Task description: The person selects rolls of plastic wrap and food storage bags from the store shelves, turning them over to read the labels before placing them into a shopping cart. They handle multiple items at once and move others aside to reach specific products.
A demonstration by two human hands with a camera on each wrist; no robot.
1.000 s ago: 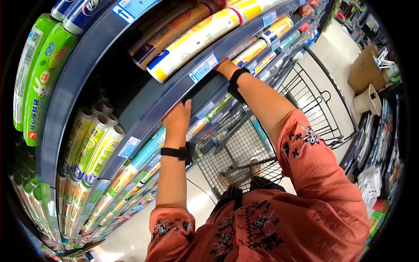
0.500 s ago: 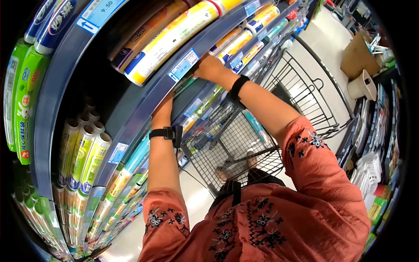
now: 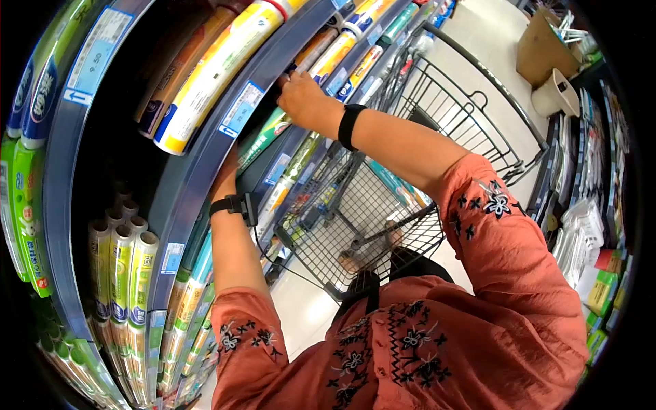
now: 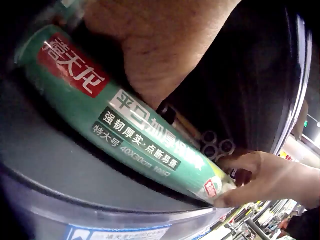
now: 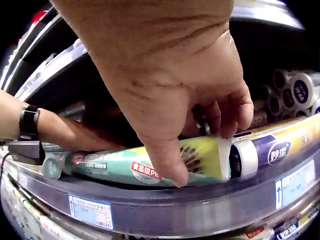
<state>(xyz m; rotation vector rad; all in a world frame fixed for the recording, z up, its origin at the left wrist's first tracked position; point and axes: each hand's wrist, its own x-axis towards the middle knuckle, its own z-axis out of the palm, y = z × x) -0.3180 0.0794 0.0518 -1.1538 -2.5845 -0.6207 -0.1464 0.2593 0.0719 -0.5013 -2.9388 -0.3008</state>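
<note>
Right fingers [image 5: 228, 120] half-curled around the green roll [image 5: 117, 165]

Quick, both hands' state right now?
Left hand: at the green roll; grip hidden, cannot be told.
Right hand: closed, gripping the green roll's end.

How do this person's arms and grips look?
Coral sleeves with black and white embroidered flowers end near the elbows. Left grip and right grip are gloveless. Both wrists have black straps; the left carries a black box and thin cable.
</note>
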